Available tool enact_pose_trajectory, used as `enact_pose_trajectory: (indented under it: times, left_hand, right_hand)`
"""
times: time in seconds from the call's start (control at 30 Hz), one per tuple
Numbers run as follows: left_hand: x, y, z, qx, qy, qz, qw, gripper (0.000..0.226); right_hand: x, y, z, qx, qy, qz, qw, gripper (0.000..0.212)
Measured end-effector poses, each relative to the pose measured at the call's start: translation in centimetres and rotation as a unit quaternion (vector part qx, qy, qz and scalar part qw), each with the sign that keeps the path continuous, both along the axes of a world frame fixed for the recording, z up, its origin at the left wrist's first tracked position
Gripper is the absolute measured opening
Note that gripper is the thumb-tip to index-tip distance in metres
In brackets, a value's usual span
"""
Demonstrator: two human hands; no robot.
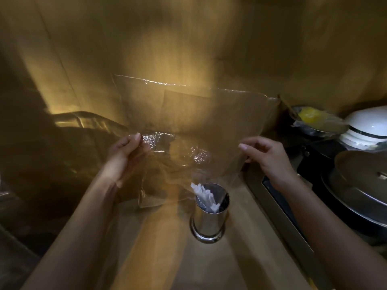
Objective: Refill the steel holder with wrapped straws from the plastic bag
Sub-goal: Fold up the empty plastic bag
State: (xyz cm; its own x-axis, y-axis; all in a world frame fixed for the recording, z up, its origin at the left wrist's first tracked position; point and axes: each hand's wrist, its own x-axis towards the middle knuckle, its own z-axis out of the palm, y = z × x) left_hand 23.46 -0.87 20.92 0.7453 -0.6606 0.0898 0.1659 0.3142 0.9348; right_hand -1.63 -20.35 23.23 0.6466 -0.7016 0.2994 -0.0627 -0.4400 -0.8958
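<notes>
A large clear plastic bag (194, 122) is held up above the counter, stretched between both hands. My left hand (125, 155) grips its left side and my right hand (270, 158) pinches its right edge. The bag looks flat; I see no straws inside it. Below it stands the round steel holder (209, 220) on the wooden counter, upright, with a bunch of white wrapped straws (206, 197) leaning inside toward its left rim. The bag's lower edge hangs just above the holder's mouth.
A metal ledge (278, 208) runs along the right. Beyond it are a large steel lid (360, 178), stacked white bowls (368, 128) and a wrapped dish with something yellow (312, 118). A cardboard box (188, 105) stands behind the bag. Dark clutter fills the left.
</notes>
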Motion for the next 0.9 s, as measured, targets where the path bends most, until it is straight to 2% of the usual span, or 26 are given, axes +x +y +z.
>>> enact_pose_trajectory:
  times: [0.07,0.17,0.3,0.5,0.63,0.8,0.9]
  left_hand:
    - [-0.2,0.4,-0.6,0.018,-0.005,-0.029,0.999,0.006]
    - [-0.6,0.7,-1.7,0.062,-0.006,-0.083,0.995,0.028]
    - [-2.3,0.2,-2.5,0.13,-0.074,-0.048,0.988,0.018]
    - [-3.3,-1.5,-1.6,0.064,-0.069,0.005,0.996,0.016]
    - [-3.8,-1.8,-1.7,0.099,-0.077,0.008,0.992,0.02]
    - [-3.8,-0.7,-1.2,0.079,-0.095,-0.001,0.992,0.006]
    - [-3.9,-0.4,-1.0,0.085,-0.09,0.014,0.992,0.007]
  right_hand:
    - [-0.3,0.0,-1.3,0.026,0.008,0.003,1.0,0.01]
    - [-0.8,0.0,-2.4,0.05,0.0,-0.004,0.999,0.013]
    - [-1.2,-0.7,-1.6,0.047,-0.042,-0.033,0.998,0.015]
    - [-1.4,-1.5,0.4,0.011,-0.108,-0.054,0.993,0.008]
    - [-1.3,-1.5,0.0,0.015,-0.112,-0.048,0.992,0.012]
    - [-1.2,-1.4,-0.4,0.045,-0.157,-0.062,0.985,0.013]
    - [-0.9,-1.4,-0.2,0.052,-0.171,-0.062,0.982,0.013]
